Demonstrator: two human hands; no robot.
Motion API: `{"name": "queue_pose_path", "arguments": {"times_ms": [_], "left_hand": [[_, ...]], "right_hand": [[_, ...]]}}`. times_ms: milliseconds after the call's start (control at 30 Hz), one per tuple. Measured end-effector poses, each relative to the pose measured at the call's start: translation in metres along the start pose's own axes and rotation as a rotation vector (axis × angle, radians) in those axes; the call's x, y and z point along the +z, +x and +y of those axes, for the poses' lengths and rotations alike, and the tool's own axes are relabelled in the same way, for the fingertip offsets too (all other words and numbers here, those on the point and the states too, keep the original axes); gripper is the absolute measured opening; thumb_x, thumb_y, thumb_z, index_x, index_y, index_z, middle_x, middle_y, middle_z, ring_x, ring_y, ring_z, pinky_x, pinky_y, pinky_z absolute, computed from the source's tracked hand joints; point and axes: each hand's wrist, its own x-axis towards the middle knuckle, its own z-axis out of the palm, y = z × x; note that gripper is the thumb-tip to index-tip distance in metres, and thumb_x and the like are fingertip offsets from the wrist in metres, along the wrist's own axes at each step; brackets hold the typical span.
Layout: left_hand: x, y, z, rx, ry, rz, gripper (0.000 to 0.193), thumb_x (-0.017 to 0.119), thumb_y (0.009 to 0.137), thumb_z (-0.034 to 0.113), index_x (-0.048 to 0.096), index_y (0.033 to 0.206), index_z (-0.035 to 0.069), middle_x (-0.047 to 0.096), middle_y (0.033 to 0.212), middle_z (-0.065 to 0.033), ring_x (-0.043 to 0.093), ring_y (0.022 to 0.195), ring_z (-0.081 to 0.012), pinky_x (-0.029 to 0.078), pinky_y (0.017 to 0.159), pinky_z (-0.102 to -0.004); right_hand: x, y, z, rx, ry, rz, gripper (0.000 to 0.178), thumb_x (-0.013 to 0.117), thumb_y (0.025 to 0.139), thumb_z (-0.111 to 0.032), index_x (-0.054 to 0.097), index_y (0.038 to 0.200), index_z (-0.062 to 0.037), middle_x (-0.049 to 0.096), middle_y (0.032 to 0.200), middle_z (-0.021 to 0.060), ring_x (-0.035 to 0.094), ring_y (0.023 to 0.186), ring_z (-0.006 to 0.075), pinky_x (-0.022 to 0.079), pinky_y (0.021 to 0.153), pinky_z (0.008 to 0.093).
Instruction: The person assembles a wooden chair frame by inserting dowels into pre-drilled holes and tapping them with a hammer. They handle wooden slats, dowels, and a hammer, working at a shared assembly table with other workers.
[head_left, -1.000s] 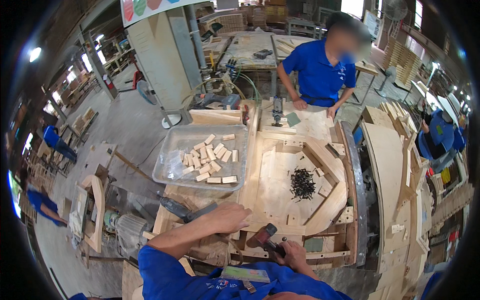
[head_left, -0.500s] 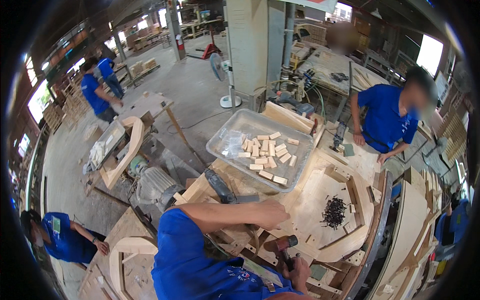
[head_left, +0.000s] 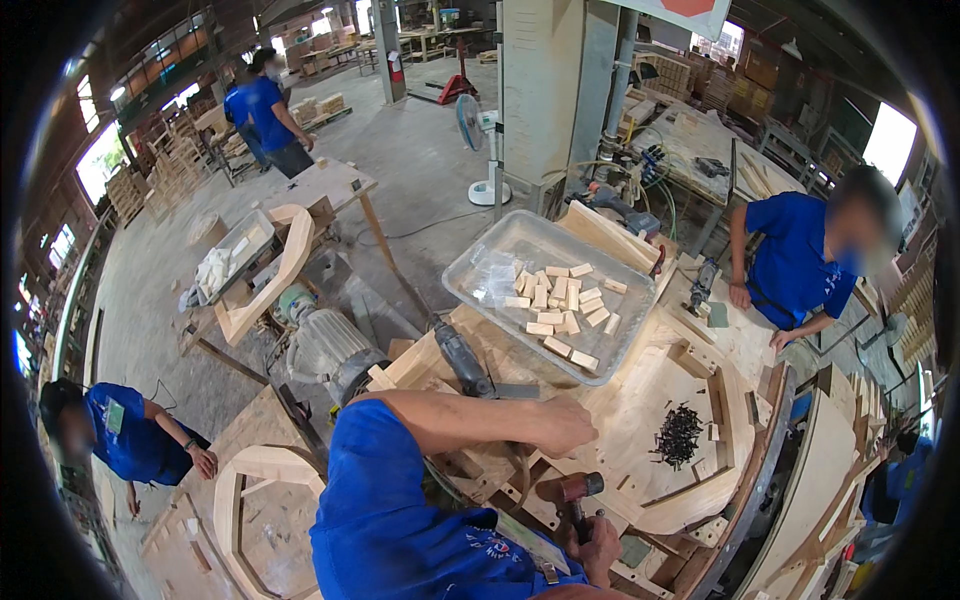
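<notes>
My right hand [head_left: 598, 548] is wrapped round the handle of a hammer [head_left: 578, 488], its dark reddish head raised over the wooden pieces on the bench. Further up, my left hand [head_left: 562, 425] is closed with the fingers curled down; what they hold, if anything, is hidden. It sits just left of an octagonal wooden frame [head_left: 735, 430]. Inside that frame lies a heap of small black screws [head_left: 679, 436]. Beyond my left hand stands a grey plastic tray [head_left: 470, 268] with several small wooden blocks [head_left: 556, 317] and a clear plastic bag [head_left: 493, 281] in it.
A power tool [head_left: 462, 358] lies left of the tray. Past the frame, a co-worker [head_left: 795, 262] in blue leans on the bench. Another person [head_left: 140, 430] works at the lower left beside a second wooden frame [head_left: 232, 500]. A grey motor [head_left: 330, 345] stands nearby.
The whole view has shifted, so the bench things appear further right. My right hand still grips the hammer and my left stays by the frame. The far co-workers at left have moved slightly.
</notes>
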Motion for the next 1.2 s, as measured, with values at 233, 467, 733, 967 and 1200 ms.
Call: {"name": "queue_pose_path", "arguments": {"times_ms": [233,467,733,967,1200], "left_hand": [[-0.002,0.001,0.001,-0.013,-0.013,-0.031,0.046,0.08,0.092,0.032,0.067,0.12,-0.001,0.073,0.102,-0.0239,0.071,0.104,-0.0435,0.054,0.088,-0.0537],[-0.002,0.001,-0.001,0.019,-0.007,-0.018,0.041,0.078,0.093,0.032,0.067,0.115,-0.001,0.073,0.097,-0.024,0.071,0.098,-0.0441,0.054,0.084,-0.0544],[-0.008,0.0,0.0,-0.007,-0.025,-0.048,0.04,0.076,0.095,0.031,0.067,0.117,-0.002,0.073,0.097,-0.0248,0.071,0.099,-0.0447,0.054,0.085,-0.0552],[-0.003,-0.001,-0.001,-0.012,-0.022,-0.018,0.043,0.072,0.098,0.033,0.066,0.122,-0.002,0.073,0.101,-0.0249,0.07,0.103,-0.0451,0.054,0.089,-0.0542],[-0.007,-0.001,0.001,-0.021,-0.028,-0.048,0.043,0.071,0.099,0.033,0.066,0.124,-0.001,0.073,0.103,-0.0244,0.07,0.106,-0.0453,0.053,0.091,-0.0548]], "right_hand": [[-0.001,-0.001,-0.002,0.001,0.032,0.016,0.033,0.084,0.072,-0.028,0.069,0.098,-0.0116,0.069,0.086,0.0106,0.069,0.083,0.0366,0.054,0.071,0.0506],[0.001,0.0,0.001,-0.038,0.012,0.057,0.038,0.085,0.072,-0.034,0.068,0.098,-0.0129,0.067,0.084,0.0089,0.068,0.079,0.035,0.053,0.066,0.0484],[0.004,-0.002,0.007,-0.023,0.016,0.051,0.043,0.086,0.069,-0.038,0.069,0.1,-0.0146,0.067,0.085,0.0086,0.068,0.08,0.0346,0.052,0.067,0.0478],[-0.002,0.0,0.003,0.004,0.024,-0.005,0.04,0.086,0.074,-0.039,0.069,0.1,-0.0129,0.066,0.083,0.0097,0.068,0.082,0.0346,0.052,0.069,0.0479],[-0.004,-0.001,0.001,-0.002,0.054,0.0,0.039,0.087,0.075,-0.034,0.069,0.103,-0.0135,0.069,0.089,0.0095,0.068,0.086,0.0353,0.053,0.071,0.051]]}}
